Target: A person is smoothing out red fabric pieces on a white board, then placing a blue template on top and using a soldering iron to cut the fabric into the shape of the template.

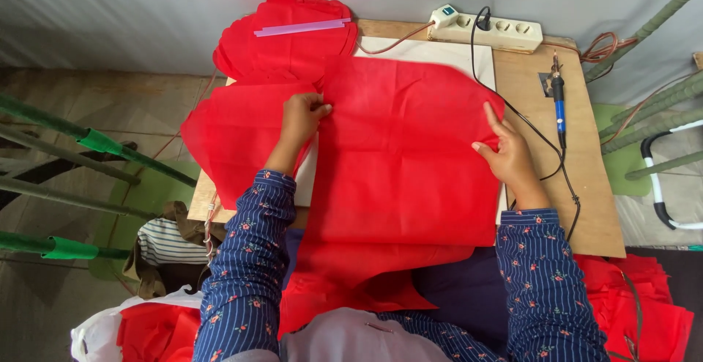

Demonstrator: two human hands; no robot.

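Observation:
A large sheet of red fabric lies spread over a white board on a wooden table and hangs over the near edge into my lap. My left hand pinches the sheet's left edge near its top corner, fingers closed on the cloth. My right hand presses flat on the sheet's right edge, fingers apart. A second red fabric piece lies under and to the left of the big sheet.
A stack of red scalloped pieces with a pale lilac strip sits at the table's back left. A power strip is at the back; a blue-handled soldering tool lies right. Green poles flank both sides. More red fabric lies at lower right.

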